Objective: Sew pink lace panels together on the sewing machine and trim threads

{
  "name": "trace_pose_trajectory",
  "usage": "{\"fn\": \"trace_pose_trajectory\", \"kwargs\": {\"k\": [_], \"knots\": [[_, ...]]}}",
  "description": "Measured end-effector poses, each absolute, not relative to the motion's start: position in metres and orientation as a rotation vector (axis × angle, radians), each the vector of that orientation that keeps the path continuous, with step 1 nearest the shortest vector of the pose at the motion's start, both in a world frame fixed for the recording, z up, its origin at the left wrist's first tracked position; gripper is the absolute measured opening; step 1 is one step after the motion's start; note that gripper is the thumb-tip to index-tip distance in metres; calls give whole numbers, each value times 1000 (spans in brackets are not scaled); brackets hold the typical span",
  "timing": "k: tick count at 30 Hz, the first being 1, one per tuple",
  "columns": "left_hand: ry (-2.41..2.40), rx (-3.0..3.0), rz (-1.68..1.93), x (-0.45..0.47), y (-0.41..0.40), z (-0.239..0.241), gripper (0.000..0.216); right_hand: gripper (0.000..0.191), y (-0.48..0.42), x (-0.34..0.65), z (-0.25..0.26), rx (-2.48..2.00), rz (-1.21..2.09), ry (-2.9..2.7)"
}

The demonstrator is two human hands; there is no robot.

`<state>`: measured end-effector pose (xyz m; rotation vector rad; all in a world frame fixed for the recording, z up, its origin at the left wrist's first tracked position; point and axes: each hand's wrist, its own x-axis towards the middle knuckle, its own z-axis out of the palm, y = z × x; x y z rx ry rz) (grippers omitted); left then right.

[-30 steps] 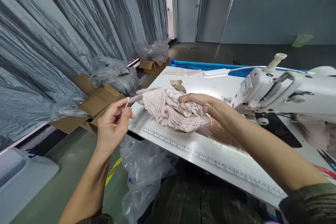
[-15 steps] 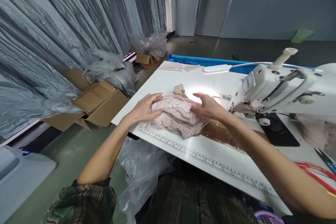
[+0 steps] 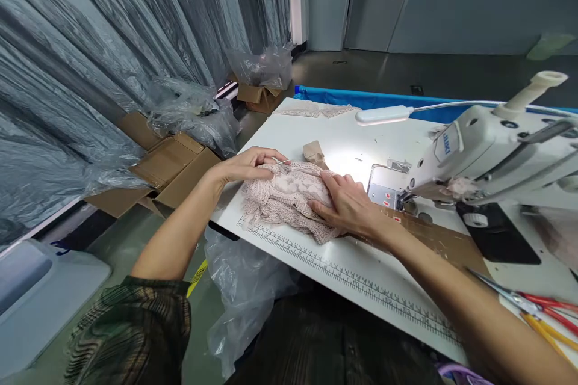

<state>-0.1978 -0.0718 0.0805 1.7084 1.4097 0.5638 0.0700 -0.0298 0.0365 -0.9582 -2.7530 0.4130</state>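
A bunched pale pink lace garment [image 3: 282, 201] lies on the white sewing table [image 3: 343, 264], just behind the printed ruler along its front edge. My left hand [image 3: 246, 166] pinches the garment's far left edge with thumb and fingers. My right hand [image 3: 345, 204] lies palm down on the garment's right side, pressing it flat against the table. A white sewing machine [image 3: 492, 156] stands to the right, its needle area just right of my right hand.
A small beige fabric scrap [image 3: 315, 152] lies behind the garment. A lamp bar [image 3: 383, 115] lights the table. Scissors with red and yellow handles [image 3: 537, 307] lie at right. Cardboard boxes [image 3: 167, 171] and plastic bags [image 3: 244, 295] sit on the floor at left.
My left hand came in from the air, where it held a thin strip, and now grips the garment's edge. My right hand slid down and flattened onto the garment.
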Motion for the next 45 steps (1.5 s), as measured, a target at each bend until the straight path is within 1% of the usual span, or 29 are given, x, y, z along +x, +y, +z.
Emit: {"fn": "trace_pose_trajectory", "kwargs": {"k": [3, 7, 8, 11, 13, 15, 17, 20, 22, 24, 25, 27, 29, 31, 33, 35, 38, 39, 42, 45], "knots": [[1532, 1933, 495, -192, -87, 84, 52, 46, -32, 74, 29, -897, 383, -2658], [1631, 2309, 512, -176, -123, 80, 27, 18, -48, 82, 19, -676, 274, -2498], [1625, 2370, 534, -173, -132, 77, 24, 15, -52, 85, 17, -621, 247, -2480], [1677, 2415, 633, -171, -152, 65, 24, 14, -60, 92, 17, -549, 211, -2453], [1766, 2373, 687, -175, -156, 59, 25, 21, -62, 94, 19, -564, 243, -2440], [1856, 2309, 731, -183, -152, 55, 29, 27, -62, 92, 23, -567, 276, -2445], [1911, 2251, 744, -190, -140, 54, 32, 24, -63, 89, 25, -530, 282, -2476], [2083, 2315, 650, -194, -116, 54, 38, 21, -63, 84, 25, -521, 256, -2544], [2287, 2417, 568, -189, -104, 57, 42, 22, -62, 85, 23, -609, 234, -2578], [2411, 2489, 574, -181, -102, 61, 42, 25, -59, 89, 21, -717, 207, -2596], [2388, 2522, 610, -176, -103, 63, 41, 27, -57, 92, 21, -755, 192, -2601], [2155, 2597, 624, -168, -110, 67, 37, 31, -52, 97, 21, -786, 167, -2618], [1841, 2637, 522, -165, -117, 69, 37, 36, -48, 98, 25, -797, 153, -2653], [1666, 2625, 401, -166, -120, 68, 42, 39, -47, 95, 30, -836, 134, -2712], [1655, 2594, 357, -169, -119, 64, 46, 40, -48, 87, 36, -918, 90, -2772], [1683, 2561, 358, -169, -115, 62, 52, 37, -51, 80, 42, -982, 42, -2807], [1723, 2575, 378, -159, -112, 60, 53, 18, -52, 72, 46, -973, -39, -2798], [1739, 2592, 382, -154, -112, 59, 51, 15, -50, 70, 47, -945, -60, -2782], [1801, 2597, 372, -143, -108, 60, 43, 24, -38, 64, 51, -923, -22, -2666], [1842, 2528, 390, -150, -96, 65, 30, 24, -21, 52, 62, -980, 159, -2464]]}}
